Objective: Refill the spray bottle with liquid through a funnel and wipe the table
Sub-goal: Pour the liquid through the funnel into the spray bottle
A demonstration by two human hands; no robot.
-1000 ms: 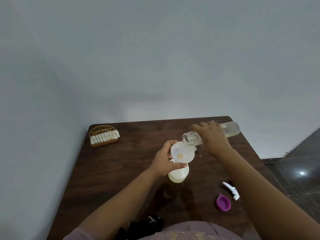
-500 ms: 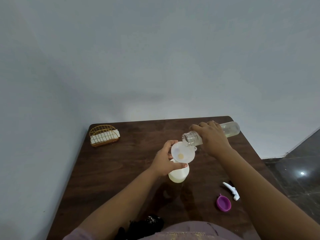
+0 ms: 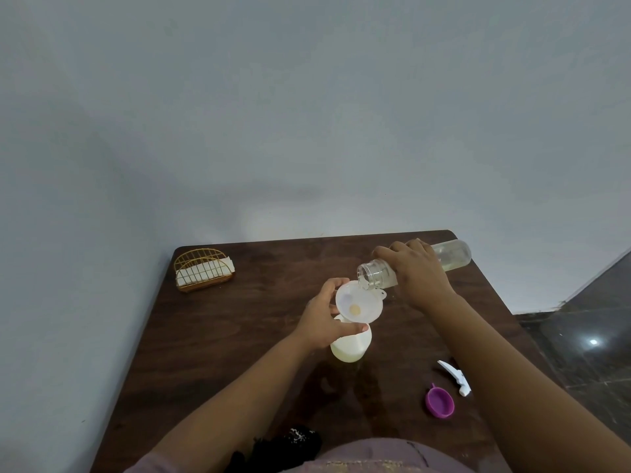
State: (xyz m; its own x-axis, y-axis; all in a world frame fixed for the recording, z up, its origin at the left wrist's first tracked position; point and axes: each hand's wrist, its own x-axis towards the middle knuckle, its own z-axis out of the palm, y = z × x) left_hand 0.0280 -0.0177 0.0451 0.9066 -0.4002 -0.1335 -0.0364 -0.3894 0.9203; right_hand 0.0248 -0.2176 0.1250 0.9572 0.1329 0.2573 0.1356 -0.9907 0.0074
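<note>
Pouring step: right hand [image 3: 418, 276] grips tilted clear bottle [image 3: 450, 256], mouth over funnel [image 3: 358, 306] which left hand [image 3: 322, 324] pinches atop spray bottle [image 3: 351, 346] just beneath; next, judged, keep steady tilt, avoid spill onto surface [image 3: 239, 336].

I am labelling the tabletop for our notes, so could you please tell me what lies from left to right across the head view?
Napkin holder → left hand → funnel → right hand → purple cap → white spray head.

Dark wood table [image 3: 218, 339], translucent plastic funnel [image 3: 358, 307]
</note>
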